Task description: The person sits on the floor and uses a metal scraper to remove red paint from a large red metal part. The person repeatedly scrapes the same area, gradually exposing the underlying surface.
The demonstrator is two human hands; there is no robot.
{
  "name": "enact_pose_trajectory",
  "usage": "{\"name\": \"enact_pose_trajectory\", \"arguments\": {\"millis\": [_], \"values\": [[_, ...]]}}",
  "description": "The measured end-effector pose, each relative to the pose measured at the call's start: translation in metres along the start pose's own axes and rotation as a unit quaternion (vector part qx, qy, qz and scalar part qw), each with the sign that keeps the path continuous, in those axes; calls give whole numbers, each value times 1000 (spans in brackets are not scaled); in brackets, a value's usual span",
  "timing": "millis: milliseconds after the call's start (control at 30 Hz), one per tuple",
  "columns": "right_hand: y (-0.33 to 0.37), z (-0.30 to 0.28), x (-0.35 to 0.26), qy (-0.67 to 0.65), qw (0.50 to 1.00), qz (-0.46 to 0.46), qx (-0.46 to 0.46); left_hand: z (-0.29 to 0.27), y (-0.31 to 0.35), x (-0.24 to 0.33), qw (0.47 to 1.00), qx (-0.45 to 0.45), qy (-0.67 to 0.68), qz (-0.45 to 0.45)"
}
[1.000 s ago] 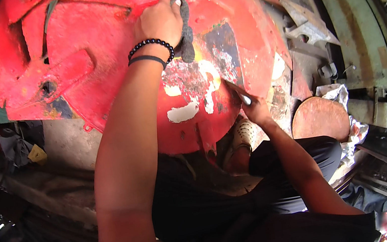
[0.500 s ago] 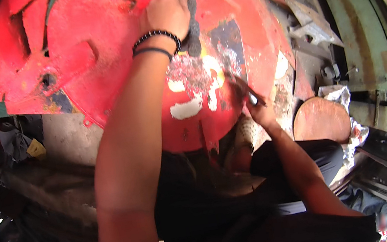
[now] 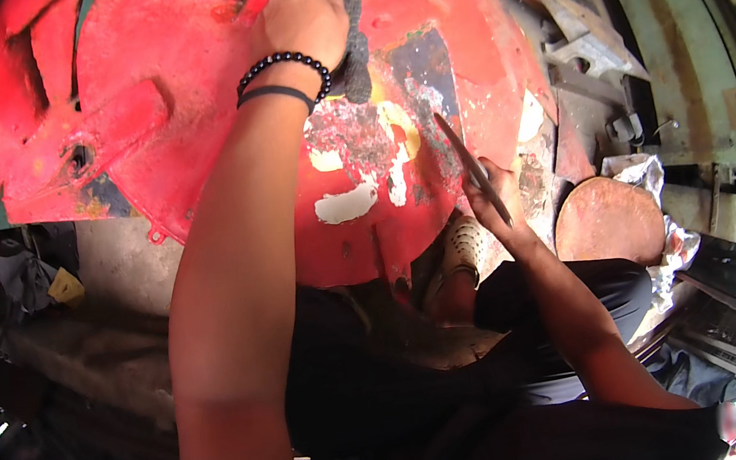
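A large red-painted metal panel (image 3: pixel 201 65) lies in front of me. Near its middle are bare grey and yellow scuffed spots and a smooth white patch (image 3: pixel 348 202). My left hand (image 3: pixel 304 22) is closed on a dark grey cloth (image 3: pixel 356 70), which hangs down against the panel. On that wrist are a black beaded bracelet and a plain dark band. At the panel's right side my right hand (image 3: pixel 492 194) grips a long, thin, dark flat tool (image 3: pixel 469 158). Its narrow tip points up toward the scuffed area; its exact kind is unclear.
To the right lie a round rusty disc (image 3: pixel 608 224), crumpled foil (image 3: pixel 675 249) and a grey metal bracket (image 3: pixel 590 44). A long greenish metal beam (image 3: pixel 675 22) runs along the far right. A perforated light shoe (image 3: pixel 465 244) sits just under the panel's lower edge.
The tool in my right hand has turned steeper, its tip higher. My left hand stays on the cloth, and the whole view has shifted slightly.
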State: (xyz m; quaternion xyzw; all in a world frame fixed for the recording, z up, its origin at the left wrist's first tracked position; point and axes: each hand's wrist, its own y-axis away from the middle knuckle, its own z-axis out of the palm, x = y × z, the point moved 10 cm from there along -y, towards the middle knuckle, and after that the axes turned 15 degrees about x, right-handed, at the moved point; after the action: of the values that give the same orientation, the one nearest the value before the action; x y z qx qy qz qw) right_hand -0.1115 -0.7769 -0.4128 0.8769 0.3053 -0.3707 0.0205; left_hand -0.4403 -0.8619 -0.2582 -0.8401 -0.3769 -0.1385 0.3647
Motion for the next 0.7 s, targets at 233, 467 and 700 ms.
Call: {"name": "enact_pose_trajectory", "arguments": {"millis": [233, 467, 700], "values": [[2, 20, 23, 114, 992, 43, -36, -1, 1, -3, 1000, -7, -2, -22], [2, 2, 5, -42, 999, -25, 15, 2, 0, -2, 1000, -1, -1, -7], [2, 20, 20, 65, 997, -12, -28, -1, -3, -3, 1000, 9, -5, -9]]}}
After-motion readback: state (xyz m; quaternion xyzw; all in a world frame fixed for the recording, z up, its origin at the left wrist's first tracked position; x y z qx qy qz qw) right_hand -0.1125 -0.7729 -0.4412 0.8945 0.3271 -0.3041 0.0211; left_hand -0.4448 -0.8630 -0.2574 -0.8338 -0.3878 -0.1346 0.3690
